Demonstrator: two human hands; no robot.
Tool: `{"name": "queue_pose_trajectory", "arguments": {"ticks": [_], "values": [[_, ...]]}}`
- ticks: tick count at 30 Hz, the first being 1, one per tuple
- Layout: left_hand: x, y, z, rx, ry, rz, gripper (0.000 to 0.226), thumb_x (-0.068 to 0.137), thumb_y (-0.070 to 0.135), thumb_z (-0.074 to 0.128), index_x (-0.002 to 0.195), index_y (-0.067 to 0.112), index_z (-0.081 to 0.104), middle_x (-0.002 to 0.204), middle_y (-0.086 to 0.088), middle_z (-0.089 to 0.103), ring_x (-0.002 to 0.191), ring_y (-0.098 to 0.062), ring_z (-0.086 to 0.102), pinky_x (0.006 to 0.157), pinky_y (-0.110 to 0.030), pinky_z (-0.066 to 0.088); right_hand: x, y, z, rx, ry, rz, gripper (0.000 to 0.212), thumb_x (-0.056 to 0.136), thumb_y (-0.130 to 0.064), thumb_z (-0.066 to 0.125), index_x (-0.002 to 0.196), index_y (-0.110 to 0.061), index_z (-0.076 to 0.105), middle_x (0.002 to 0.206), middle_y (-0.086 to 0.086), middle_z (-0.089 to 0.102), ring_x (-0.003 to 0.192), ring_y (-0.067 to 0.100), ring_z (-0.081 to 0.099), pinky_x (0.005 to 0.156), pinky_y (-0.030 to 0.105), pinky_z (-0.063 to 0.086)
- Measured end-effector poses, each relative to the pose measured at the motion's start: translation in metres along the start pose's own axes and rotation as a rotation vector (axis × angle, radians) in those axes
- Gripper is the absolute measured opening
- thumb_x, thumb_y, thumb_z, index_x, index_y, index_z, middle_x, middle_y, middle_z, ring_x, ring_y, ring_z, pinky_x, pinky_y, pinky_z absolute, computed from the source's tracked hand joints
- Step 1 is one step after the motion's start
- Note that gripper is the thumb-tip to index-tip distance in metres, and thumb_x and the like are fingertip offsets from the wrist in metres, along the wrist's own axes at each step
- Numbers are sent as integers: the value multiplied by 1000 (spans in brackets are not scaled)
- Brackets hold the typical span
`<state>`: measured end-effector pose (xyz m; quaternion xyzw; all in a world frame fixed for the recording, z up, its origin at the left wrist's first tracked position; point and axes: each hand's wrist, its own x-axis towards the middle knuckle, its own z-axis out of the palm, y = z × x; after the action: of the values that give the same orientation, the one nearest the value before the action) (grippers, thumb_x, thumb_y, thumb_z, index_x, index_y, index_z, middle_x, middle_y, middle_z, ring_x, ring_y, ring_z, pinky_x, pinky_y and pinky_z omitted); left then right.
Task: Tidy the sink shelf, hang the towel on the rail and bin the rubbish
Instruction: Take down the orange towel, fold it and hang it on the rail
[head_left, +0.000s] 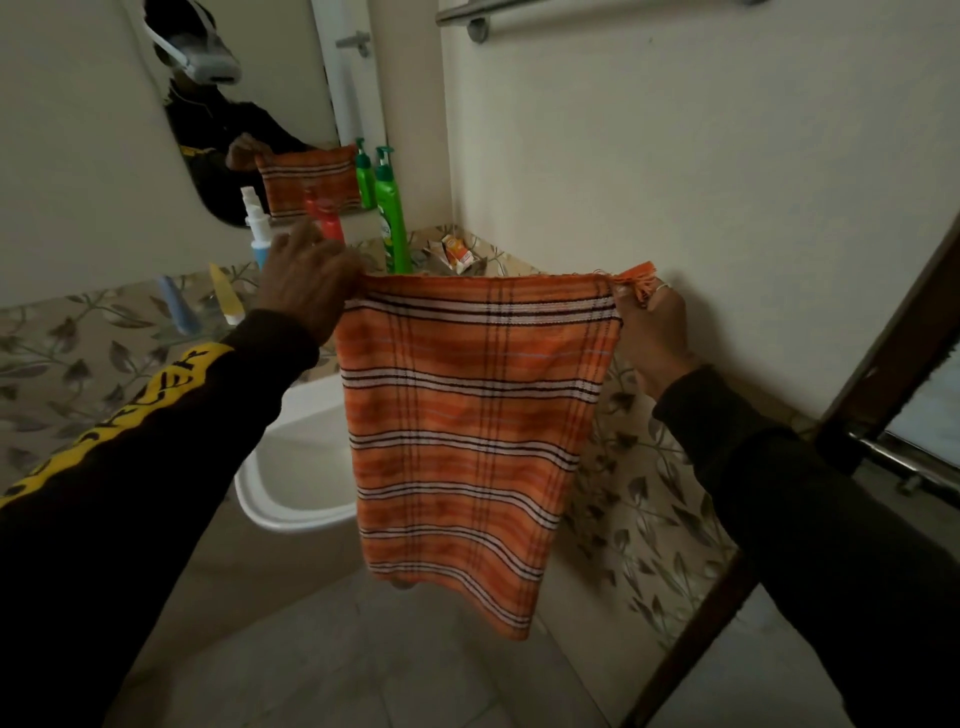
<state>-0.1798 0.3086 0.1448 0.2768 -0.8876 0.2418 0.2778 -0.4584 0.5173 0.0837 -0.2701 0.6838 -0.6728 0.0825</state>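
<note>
An orange towel (475, 431) with white and dark stripes hangs spread out in front of me. My left hand (306, 286) pinches its top left corner and my right hand (652, 327) pinches the fringed top right corner. The metal towel rail (519, 8) runs along the wall high above the towel. On the patterned sink shelf (104, 332) behind stand a green pump bottle (390, 218), a red bottle (326, 218) and a white and blue spray bottle (255, 223). Crumpled wrappers (457, 252) lie in the shelf's corner.
A blue tube (176, 309) and a yellow tube (224, 291) lie on the shelf at the left. The white sink (291, 467) sits below the towel. A mirror (234, 93) hangs above the shelf. A dark door frame (831, 415) slants at the right.
</note>
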Motion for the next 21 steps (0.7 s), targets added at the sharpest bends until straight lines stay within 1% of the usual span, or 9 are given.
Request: {"name": "queue_pose_trajectory", "arguments": {"ticks": [3,6,8,10,12,14,16,18,21], "values": [[-1,-3,5,-260,-20,-193,6,87,15,65,89,10,64,88,-20,68,81,-39,61,63,-36,36,1,-3,0,6,25,3,19,105,-24,50,105,-11,64,101,9,74,93,25,73,88,47,60],[-5,-4,8,-340,-7,-267,13,84,21,69,94,12,70,91,-19,70,82,-40,64,66,-35,40,1,-4,-1,17,62,0,15,105,-26,50,99,-19,62,99,5,73,95,25,73,87,45,61],[-5,-6,8,-354,-9,-305,16,83,26,72,92,13,73,88,-16,71,81,-39,64,65,-33,40,1,-6,-1,10,114,-9,15,104,-27,49,103,-18,61,104,6,72,98,27,71,90,48,59],[-4,-7,9,-336,-28,-313,19,84,32,72,90,14,74,85,-15,71,76,-37,64,63,-32,40,-1,-8,-1,-27,163,-42,21,104,-27,48,112,-12,61,111,10,70,103,28,69,94,51,56],[-3,-2,10,-341,-29,-325,18,85,33,71,89,16,73,85,-14,71,75,-35,63,63,-32,39,-4,-12,-2,-55,210,-83,24,104,-27,48,115,-9,59,114,10,69,105,26,67,96,50,55],[-2,1,12,-369,-13,-366,19,85,35,71,89,17,74,86,-13,71,76,-34,63,63,-32,38,-6,-15,-4,-76,254,-146,21,104,-25,47,113,-9,58,111,6,67,102,23,66,95,46,55],[1,4,12,-391,-24,-401,19,83,36,73,88,18,74,89,-11,71,79,-33,63,63,-32,36,-7,-17,-9,-89,275,-199,16,105,-24,47,109,-13,58,104,0,66,95,16,65,91,40,55],[4,7,12,-371,-73,-365,19,84,33,72,89,16,74,94,-12,70,84,-35,63,64,-34,38,-7,-19,-14,-101,269,-224,11,105,-24,47,105,-18,56,100,-4,64,89,11,63,88,36,56],[8,15,10,-338,-85,-268,15,90,17,63,94,7,73,96,-23,66,87,-41,62,72,-43,48,-9,-22,-22,-93,256,-233,10,105,-23,48,103,-19,57,104,1,67,94,16,66,89,39,57]]}}
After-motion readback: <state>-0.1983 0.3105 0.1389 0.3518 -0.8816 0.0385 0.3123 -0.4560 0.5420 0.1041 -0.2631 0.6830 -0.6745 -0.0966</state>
